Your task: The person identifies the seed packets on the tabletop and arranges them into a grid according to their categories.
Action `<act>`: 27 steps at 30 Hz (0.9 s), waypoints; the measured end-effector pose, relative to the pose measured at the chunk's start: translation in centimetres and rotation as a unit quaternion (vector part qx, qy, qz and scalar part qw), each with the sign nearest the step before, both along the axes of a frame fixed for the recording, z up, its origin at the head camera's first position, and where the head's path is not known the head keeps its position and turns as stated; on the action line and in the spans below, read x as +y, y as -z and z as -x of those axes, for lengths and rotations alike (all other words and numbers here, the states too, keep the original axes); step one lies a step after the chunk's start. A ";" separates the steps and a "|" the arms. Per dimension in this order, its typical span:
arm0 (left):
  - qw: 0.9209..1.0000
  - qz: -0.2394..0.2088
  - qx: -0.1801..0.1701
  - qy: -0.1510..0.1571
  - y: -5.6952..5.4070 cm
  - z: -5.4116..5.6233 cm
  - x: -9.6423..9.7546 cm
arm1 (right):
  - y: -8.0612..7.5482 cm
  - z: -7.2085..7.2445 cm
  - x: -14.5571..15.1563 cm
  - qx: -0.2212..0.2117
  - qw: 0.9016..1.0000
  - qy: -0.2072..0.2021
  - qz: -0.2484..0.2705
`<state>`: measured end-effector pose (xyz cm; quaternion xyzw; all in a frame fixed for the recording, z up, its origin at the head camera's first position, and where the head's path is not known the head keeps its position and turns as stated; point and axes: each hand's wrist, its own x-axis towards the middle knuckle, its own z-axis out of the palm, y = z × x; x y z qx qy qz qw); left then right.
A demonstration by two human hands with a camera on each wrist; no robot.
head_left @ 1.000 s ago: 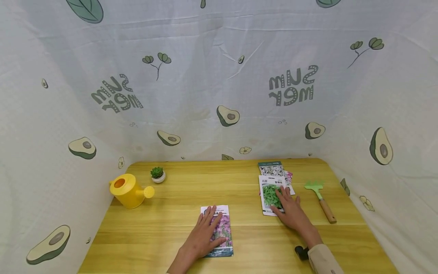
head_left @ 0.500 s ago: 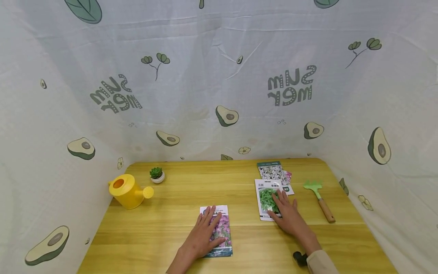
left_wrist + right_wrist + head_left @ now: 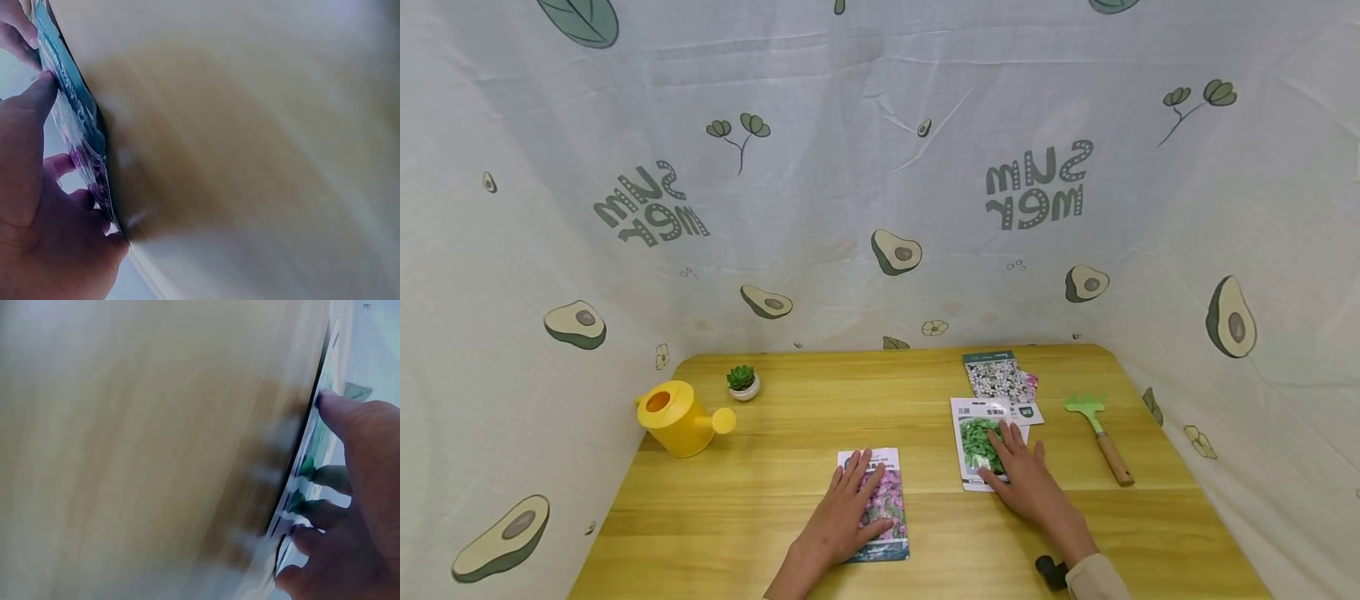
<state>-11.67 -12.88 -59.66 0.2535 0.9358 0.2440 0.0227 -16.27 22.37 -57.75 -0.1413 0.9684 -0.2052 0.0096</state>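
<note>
My left hand [image 3: 844, 515] lies with fingers spread on a seed packet with pink flowers [image 3: 891, 500] at the front middle of the table. In the left wrist view the fingertips touch the face of this packet [image 3: 78, 125]. Over to the right, my right hand [image 3: 1030, 483] rests its fingertips on a white seed packet with green leaves [image 3: 977, 446]. The right wrist view has thumb and fingers pressing on that packet [image 3: 322, 434]. Behind it lie a seed packet with white flowers [image 3: 996, 377] and, mostly covered, one with pink print [image 3: 1032, 382].
On the wooden table [image 3: 820, 400], a yellow watering can [image 3: 677, 421] stands at the left, beside a small potted succulent [image 3: 742, 381]. A green hand rake with a wooden handle [image 3: 1105, 442] lies to the right. A printed white curtain [image 3: 820, 200] encloses the table.
My right hand has slid the green-leaf packet left and toward me, uncovering more of the packets behind it. The left hand and its packet have stayed in place.
</note>
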 end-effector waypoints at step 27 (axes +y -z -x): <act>1.000 0.002 -0.005 0.001 -0.1 0.0 0.1 | 0.2 -2.2 -2.0 -0.010 1.000 -0.003 0.025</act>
